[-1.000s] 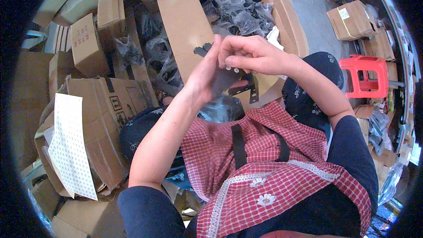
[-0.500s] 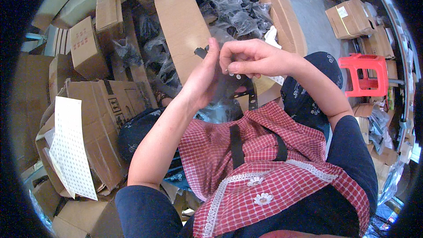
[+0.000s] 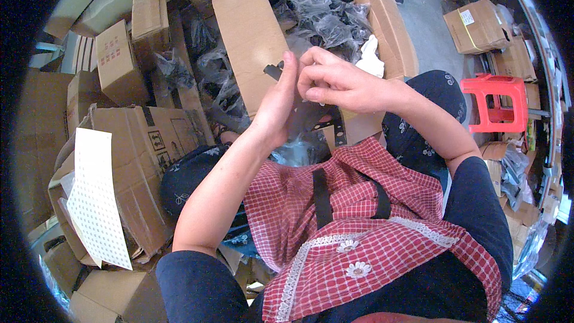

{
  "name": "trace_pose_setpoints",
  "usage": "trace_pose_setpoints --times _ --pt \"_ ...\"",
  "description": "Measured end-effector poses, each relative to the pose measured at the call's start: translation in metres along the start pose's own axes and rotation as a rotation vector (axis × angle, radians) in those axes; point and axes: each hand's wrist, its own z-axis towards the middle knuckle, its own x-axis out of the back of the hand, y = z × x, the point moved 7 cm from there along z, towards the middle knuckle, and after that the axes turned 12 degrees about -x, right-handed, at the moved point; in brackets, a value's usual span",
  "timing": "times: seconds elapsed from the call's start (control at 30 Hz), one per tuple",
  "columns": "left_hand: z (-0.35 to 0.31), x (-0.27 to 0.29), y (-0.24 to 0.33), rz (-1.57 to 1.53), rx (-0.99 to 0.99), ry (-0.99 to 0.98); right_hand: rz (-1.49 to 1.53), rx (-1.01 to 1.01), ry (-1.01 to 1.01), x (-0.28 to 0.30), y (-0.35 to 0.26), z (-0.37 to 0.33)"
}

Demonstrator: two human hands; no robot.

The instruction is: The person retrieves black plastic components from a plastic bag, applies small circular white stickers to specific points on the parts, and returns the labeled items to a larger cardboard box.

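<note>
In front of my apron, my left hand (image 3: 276, 106) is closed around a black object (image 3: 274, 70), whose narrow end sticks out past the thumb. Most of that object is hidden by the palm and fingers, so its kind cannot be made out. My right hand (image 3: 345, 82) is bent against it from the right, thumb and fingers drawn together; what they pinch, if anything, is hidden. Below the hands hangs a black strip with white dots (image 3: 339, 133). A bluish clear plastic bag (image 3: 296, 152) lies under them, by my lap.
Ahead stands an open carton (image 3: 391, 27) full of black items in clear bags (image 3: 323, 12). Cardboard boxes (image 3: 118, 63) crowd the left, where a white sheet with rows of small marks (image 3: 98, 197) rests on a carton. A red plastic stool (image 3: 496, 103) stands right, before loaded shelves.
My right hand has turned slightly, its fingers now closer against the black object. The small pale dot at its fingertips no longer shows. A dark and white shape has appeared on the far floor.
</note>
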Motion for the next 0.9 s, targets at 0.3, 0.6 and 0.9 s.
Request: trace_pose_setpoints --times 0.3,0.6,0.9 --pt "0.003 0.005 -0.007 -0.05 0.015 0.041 -0.093 0.07 0.161 0.001 -0.008 -0.002" --pt "0.004 0.006 -0.017 -0.025 0.032 0.087 -0.156 -0.081 0.258 -0.001 0.004 0.007" --pt "0.011 0.009 -0.009 -0.072 -0.077 0.097 0.941 -0.4 0.054 0.006 0.048 0.018"
